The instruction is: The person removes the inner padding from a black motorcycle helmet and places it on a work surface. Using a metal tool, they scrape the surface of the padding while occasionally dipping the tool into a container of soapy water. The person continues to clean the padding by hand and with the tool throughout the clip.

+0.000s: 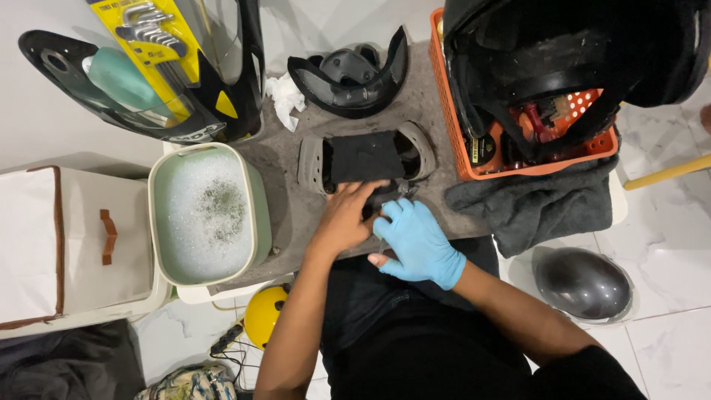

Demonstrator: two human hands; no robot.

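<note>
My bare left hand (346, 217) rests flat on the near edge of a grey helmet liner pad (366, 157) with a black cloth centre, lying on the grey table (289, 207). My right hand (416, 243), in a light blue glove, sits just right of it at the table's front edge and seems to pinch a small thin object; what it is I cannot make out. A black padded helmet piece (349, 74) lies farther back.
A pale green tub (209, 215) of soapy water stands left. An orange basket (518, 159) holds a black helmet shell (578, 52) and tools. Dark grey towel (541, 204) right, crumpled tissue (285, 96), hex key pack (152, 33), white fabric box (70, 244), dark visor (583, 283) on the floor.
</note>
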